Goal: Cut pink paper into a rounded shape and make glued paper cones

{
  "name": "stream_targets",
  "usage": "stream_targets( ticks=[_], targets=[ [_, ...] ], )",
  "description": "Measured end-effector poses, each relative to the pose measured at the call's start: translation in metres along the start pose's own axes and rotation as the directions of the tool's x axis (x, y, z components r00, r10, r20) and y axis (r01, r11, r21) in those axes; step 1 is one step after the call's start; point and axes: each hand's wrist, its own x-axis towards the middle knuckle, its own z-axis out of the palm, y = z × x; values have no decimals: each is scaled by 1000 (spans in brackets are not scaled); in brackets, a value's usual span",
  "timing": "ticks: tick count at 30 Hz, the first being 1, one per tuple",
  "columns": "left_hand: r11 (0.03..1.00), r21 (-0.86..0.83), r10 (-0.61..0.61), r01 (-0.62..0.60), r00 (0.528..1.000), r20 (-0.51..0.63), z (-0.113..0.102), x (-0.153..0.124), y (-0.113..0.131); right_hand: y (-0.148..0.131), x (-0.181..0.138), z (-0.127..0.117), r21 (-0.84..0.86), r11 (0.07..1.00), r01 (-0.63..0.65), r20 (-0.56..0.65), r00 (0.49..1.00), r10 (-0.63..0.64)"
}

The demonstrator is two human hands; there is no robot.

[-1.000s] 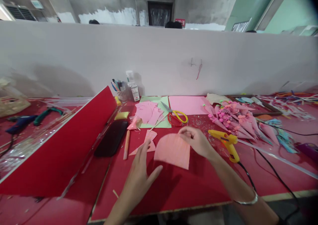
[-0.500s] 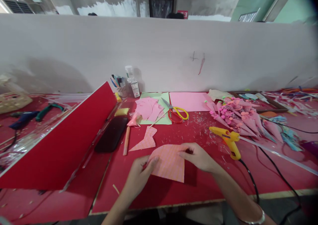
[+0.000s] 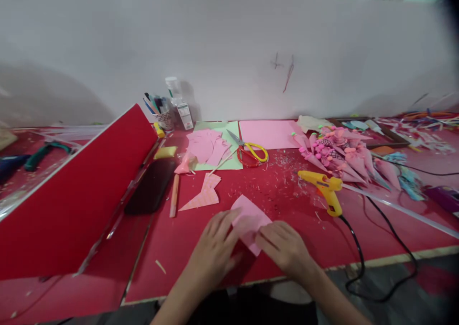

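A pink sheet of paper point(image 3: 248, 214), its plain side up, is angled between my hands over the red tabletop. Along its left edge, my left hand point(image 3: 215, 243) holds it, the fingers slightly blurred and the thumb lower down. On the right side, my right hand point(image 3: 286, 248) pinches the paper's edge with bent fingers. Just beyond my left hand lies a checked pink paper offcut point(image 3: 205, 193). Farther back, scissors point(image 3: 249, 148) with red and yellow handles lie partly on a green sheet point(image 3: 233, 165), near a pile of pink paper pieces point(image 3: 208, 146).
At right lie a yellow glue gun point(image 3: 324, 189) with a black cord and a heap of pink paper cones point(image 3: 344, 155). Leftward are a dark phone point(image 3: 150, 189), a wooden stick point(image 3: 174, 196) and a slanted red board point(image 3: 82, 196). A pen cup point(image 3: 165, 120) and bottle point(image 3: 181, 107) stand behind.
The paper has turned from its checked side to its plain pink side and looks narrower. Both hands have shifted over it, and the camera has tilted down.
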Motion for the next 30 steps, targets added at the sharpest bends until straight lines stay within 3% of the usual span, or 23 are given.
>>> stream_targets(
  ticks=[3, 6, 10, 13, 18, 23, 30],
  targets=[
    [1000, -2, 0, 0, 989, 151, 15, 4, 12, -9, -4, 11, 101, 987, -127, 174, 979, 108],
    [1000, 21, -11, 7, 983, 184, 21, 5, 12, -4, -8, 6, 221, 914, -341, 296, 916, 270],
    [998, 4, 56, -58, 982, 178, 16, 3, 4, 10, -16, -4, 290, 817, -498, 301, 858, 415],
    [999, -21, 53, -50, 984, 168, 13, 4, 3, 15, -18, -5, 322, 780, -536, 265, 842, 469],
    [1000, -7, -11, 13, 981, 194, 13, 14, 13, 22, -11, -4, 386, 715, -583, 317, 812, 491],
    [1000, 8, -7, 6, 984, 177, 15, 17, 14, 29, -10, -5, 435, 674, -597, 359, 801, 479],
    [998, -50, -27, 36, 984, 175, 13, 12, 8, 27, -12, -3, 453, 658, -601, 328, 799, 504]
  ],
)
